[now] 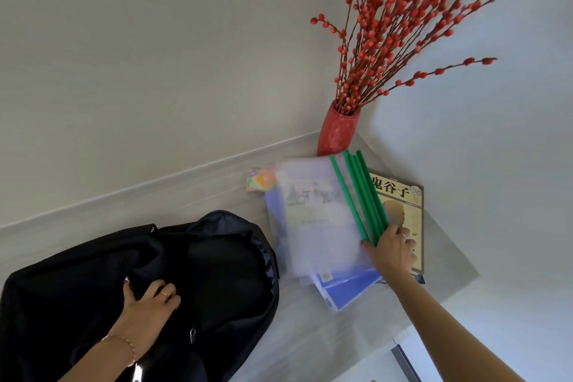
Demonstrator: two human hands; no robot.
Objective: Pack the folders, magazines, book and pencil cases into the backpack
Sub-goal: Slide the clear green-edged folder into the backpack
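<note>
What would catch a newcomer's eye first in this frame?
Probably the red vase of red-berried branches in the table's far corner. Next, the clear folders with green spines, gripped by the right hand, then the open black backpack at lower left, held by the left hand.

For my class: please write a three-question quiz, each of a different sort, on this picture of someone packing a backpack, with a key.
1. True or false: the folders are already inside the backpack.
2. Which hand grips the folders' green spines? A) left B) right C) neither
3. Fill in: the red vase stands on the table just behind the ____.

Key:
1. False; they are on the table stack.
2. B, the right hand; the left hand holds the backpack's opening.
3. folders
</note>
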